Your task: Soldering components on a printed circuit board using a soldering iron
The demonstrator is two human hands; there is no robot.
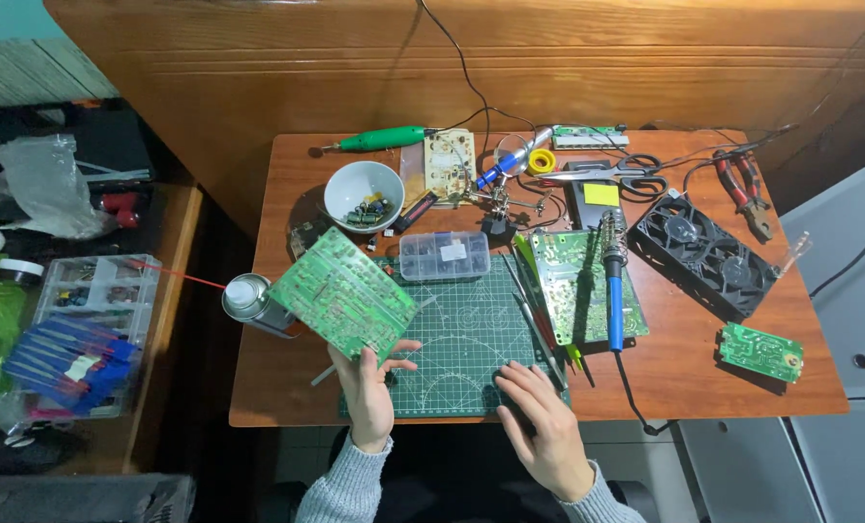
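Green circuit board point(343, 302) is gripped at its near edge by left hand point(369, 387), fingers clamped; right hand point(541, 426) lies flat, fingers apart, on cutting mat point(461, 334) — board best kept level, w/ edge-only grip.

Both arms wear light grey knitted sleeves — ribbed, close-fitting, ending at the wrists just below the green cutting mat point(456, 344). The left hand point(369, 387) and the right hand point(544, 426) are bare — no gloves, rings or watch show on either.
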